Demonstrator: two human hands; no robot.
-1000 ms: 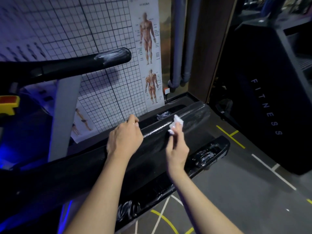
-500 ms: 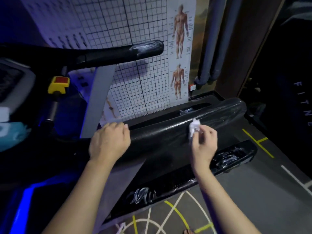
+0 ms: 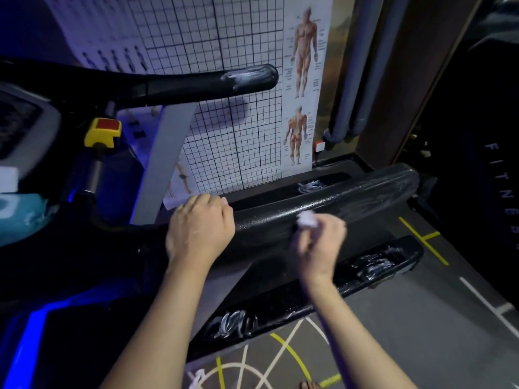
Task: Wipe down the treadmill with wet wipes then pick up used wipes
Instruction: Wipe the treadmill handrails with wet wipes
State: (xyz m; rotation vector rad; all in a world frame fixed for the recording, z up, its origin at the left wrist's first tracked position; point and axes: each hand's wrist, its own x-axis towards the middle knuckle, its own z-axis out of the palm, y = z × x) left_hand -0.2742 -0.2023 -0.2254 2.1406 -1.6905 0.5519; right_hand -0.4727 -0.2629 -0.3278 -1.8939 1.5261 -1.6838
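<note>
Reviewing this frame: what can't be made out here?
All in the head view.
Blurred by motion: right hand and wipe; whether the wipe touches the handrail is unclear.
Hidden: fingertips of the left hand, curled over the handrail's far side.
Cut off by the left edge: console.
Too small: anatomy poster text.

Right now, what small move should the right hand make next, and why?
Probably slide the wipe along the handrail toward its rounded end. The right hand pinches the wipe at the rail's middle, and the left hand holds the rail on the other side.
</note>
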